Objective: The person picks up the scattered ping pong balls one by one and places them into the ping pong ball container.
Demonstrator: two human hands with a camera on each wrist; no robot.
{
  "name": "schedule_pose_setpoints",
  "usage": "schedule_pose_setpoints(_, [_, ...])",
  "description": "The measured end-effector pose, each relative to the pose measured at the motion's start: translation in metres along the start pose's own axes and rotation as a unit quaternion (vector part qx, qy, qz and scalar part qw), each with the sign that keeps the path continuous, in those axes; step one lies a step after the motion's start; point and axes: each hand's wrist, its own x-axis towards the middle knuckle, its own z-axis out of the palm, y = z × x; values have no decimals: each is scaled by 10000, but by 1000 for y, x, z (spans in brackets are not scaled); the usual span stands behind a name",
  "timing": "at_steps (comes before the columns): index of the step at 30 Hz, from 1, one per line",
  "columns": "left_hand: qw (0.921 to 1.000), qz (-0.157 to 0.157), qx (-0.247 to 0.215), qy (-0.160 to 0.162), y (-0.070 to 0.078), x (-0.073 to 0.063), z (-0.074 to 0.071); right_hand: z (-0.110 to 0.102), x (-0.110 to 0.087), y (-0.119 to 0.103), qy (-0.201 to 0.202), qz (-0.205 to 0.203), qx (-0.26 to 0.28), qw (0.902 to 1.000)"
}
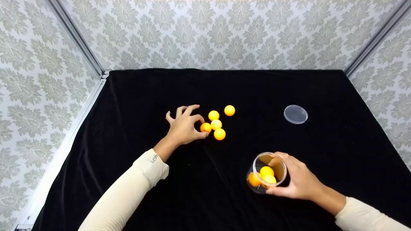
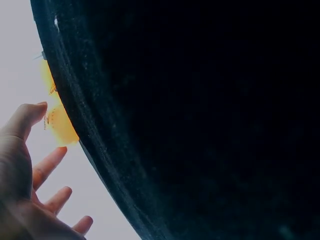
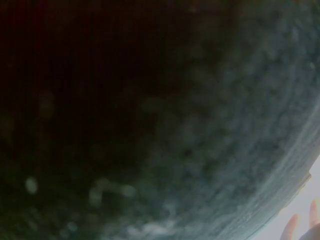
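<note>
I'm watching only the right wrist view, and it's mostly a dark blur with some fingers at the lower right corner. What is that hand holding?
Observer: The head view shows the right hand gripping a clear plastic tub.

Visitor: Oh! Is anything in it?

Observer: Yes, orange ping-pong balls, at least three that I can make out.

Visitor: And where's the other hand?

Observer: The left hand has its thumb and index finger around one loose ball, beside a small cluster of others.
</note>
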Motion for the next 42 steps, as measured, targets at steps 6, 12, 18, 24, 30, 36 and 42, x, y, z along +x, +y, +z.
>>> schedule_pose_setpoints(6, [10000, 49, 78, -38, 0, 1, 0, 0, 0, -1, -10, 42, -11, 10000])
schedule_pose_setpoints(12, [10000, 62, 0, 38, 0, 2, -5, 0, 0, -1, -25, 75, -36, 10000])
schedule_pose_setpoints(18, [9990, 55, -286, 326, 4, 4, -16, 0, 1, -1, -34, 76, -10, 10000])
schedule_pose_setpoints(24, [9965, 292, -467, 624, 24, 5, -27, 1, 1, -1, -16, 50, 48, 10000])
schedule_pose_setpoints(30, [9923, 800, -523, 782, 58, 0, -36, 1, 1, -1, 13, -10, 101, 9999])
schedule_pose_setpoints(36, [9866, 1274, -658, 782, 93, -10, -43, 1, 1, 0, -1, -5, 95, 10000])
schedule_pose_setpoints(42, [9754, 1850, -832, 868, 124, -21, -48, 2, 2, 1, 31, -62, 186, 9998])
